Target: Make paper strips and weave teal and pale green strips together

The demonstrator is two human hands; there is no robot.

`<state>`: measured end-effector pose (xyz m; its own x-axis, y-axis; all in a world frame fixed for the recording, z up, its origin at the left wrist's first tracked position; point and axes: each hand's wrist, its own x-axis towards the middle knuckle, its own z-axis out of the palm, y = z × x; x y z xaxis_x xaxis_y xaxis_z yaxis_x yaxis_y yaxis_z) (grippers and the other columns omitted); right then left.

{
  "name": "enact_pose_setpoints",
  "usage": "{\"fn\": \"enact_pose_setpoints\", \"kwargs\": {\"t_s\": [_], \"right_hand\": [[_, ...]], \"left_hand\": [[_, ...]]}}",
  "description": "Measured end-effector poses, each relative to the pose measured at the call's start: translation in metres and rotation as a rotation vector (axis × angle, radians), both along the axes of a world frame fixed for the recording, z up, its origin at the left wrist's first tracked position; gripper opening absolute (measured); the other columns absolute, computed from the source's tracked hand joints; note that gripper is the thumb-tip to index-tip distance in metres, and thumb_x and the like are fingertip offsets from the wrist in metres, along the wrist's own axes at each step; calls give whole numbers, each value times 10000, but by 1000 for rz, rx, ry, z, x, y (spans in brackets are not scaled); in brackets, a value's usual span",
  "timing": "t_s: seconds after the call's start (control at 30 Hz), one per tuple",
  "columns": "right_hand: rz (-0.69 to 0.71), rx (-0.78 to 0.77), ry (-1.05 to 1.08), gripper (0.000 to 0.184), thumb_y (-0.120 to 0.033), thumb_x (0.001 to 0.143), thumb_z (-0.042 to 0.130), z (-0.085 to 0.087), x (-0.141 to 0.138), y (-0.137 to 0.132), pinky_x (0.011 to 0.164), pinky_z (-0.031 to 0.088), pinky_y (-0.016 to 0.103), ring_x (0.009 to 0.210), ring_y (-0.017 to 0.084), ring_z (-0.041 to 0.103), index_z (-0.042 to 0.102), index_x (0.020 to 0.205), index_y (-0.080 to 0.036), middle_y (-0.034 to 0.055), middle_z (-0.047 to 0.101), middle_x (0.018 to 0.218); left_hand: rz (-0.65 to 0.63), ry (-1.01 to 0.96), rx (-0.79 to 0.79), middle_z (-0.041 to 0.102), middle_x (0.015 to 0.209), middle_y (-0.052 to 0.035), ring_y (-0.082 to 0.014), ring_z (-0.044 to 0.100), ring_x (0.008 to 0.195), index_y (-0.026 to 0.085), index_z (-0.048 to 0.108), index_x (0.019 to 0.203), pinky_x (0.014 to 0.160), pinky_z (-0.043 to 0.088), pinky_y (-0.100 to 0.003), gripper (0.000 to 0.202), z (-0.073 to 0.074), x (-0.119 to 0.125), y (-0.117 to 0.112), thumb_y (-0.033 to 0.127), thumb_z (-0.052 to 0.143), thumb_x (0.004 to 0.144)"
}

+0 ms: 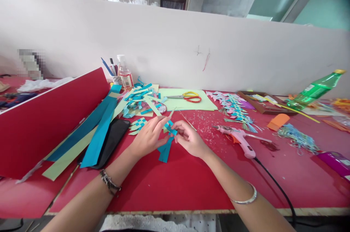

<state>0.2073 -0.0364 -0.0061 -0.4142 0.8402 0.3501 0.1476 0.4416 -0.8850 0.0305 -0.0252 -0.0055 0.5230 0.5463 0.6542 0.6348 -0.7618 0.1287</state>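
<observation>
Both hands meet over the red table [177,184], pinching a small woven piece of blue and pale green paper strips [167,141]. My left hand [149,135] grips it from the left, fingers pressed on the weave. My right hand [188,138] pinches its right side. Loose blue strip ends hang down from the weave toward me. A finished small woven square [139,124] lies just left of my left hand.
A pink glue gun [240,138] with a black cord lies right of my hands. Scissors [188,97] rest on a green sheet [202,103]. Long blue and green strips [93,133] cover a black phone [113,139]. A red board [46,122] leans left; a green bottle [314,90] lies far right.
</observation>
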Motion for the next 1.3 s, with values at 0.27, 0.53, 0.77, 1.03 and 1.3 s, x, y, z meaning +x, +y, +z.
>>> {"fn": "enact_pose_setpoints", "kwargs": {"t_s": [0.27, 0.53, 0.77, 1.03, 1.3], "right_hand": [[41, -44, 96, 57, -220, 780, 480, 2, 1, 4, 581, 411, 233, 579, 84, 502, 526, 812, -207, -33, 492, 663], [-28, -28, 221, 54, -275, 729, 571, -1, 1, 8, 702, 418, 257, 862, 125, 487, 592, 726, -225, 8, 468, 889], [-13, -157, 381, 68, -295, 717, 579, -9, -1, 13, 578, 409, 226, 652, 87, 476, 584, 743, -233, -12, 498, 799], [-58, -336, 567, 144, -310, 651, 621, -6, -3, 15, 560, 422, 224, 556, 76, 477, 549, 735, -218, -31, 530, 661], [-84, -386, 629, 175, -312, 646, 623, -6, -1, 17, 608, 452, 229, 593, 77, 515, 526, 756, -217, -23, 572, 712]], "left_hand": [[-79, -156, -239, 464, 1127, -106, -184, 440, 1076, 188, 242, 1259, 890, 394, -325, 495, -6, 10, -4, 158, 417, 797], [-106, -184, -287, 407, 1231, -101, -206, 345, 1165, 213, 147, 1315, 929, 361, -354, 638, -5, 11, -5, 142, 462, 765], [-161, -300, -336, 491, 1110, -73, -172, 446, 1064, 242, 201, 1302, 898, 390, -354, 616, -10, 12, 2, 82, 425, 752], [-165, -151, -399, 340, 1271, -97, -208, 347, 1174, 244, 138, 1327, 941, 353, -349, 711, -2, 10, -4, 75, 459, 716], [-129, -57, -335, 350, 1255, -81, -183, 405, 1125, 266, 145, 1325, 885, 406, -308, 642, -7, 6, 4, 38, 348, 761]]}}
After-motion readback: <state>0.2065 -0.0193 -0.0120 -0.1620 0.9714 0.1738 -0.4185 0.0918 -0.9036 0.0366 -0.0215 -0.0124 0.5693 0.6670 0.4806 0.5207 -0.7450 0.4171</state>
